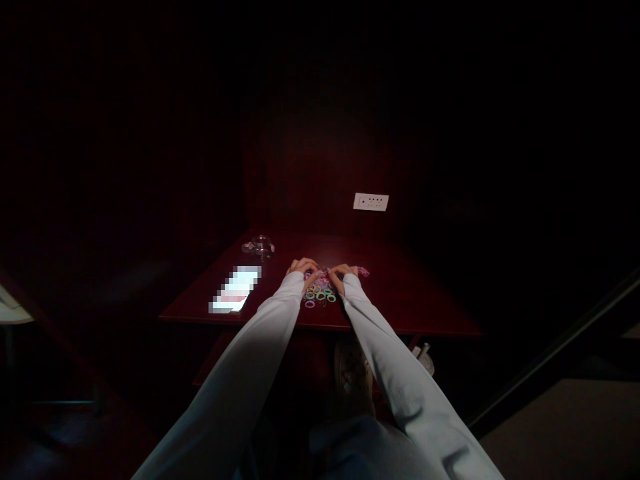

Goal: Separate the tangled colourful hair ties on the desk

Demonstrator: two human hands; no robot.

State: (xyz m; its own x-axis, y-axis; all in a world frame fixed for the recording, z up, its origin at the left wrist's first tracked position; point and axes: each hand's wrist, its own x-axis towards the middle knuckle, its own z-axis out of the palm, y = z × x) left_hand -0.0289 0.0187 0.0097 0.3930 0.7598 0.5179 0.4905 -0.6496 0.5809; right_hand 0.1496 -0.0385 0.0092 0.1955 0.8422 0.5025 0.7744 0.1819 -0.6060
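Note:
Small coloured hair ties (321,297), green, yellow, purple and pink, lie in a loose pile near the front edge of the dark red desk (400,300). At the pile's left side, my left hand (302,267) has its fingers bent and closed at the pink ties. From the other side my right hand (344,271) pinches at the same pink part, its fingertips close to the left ones. Exactly what sits between the fingertips is too small to make out. More pink ties (364,272) stick out just right of my right hand.
A lit phone (236,289) lies to the left on the desk. Behind it stands a clear round container (261,245) with something pink beside it. A white power socket (371,202) is set in the dark back panel. Below the desk a shoe (353,367) shows.

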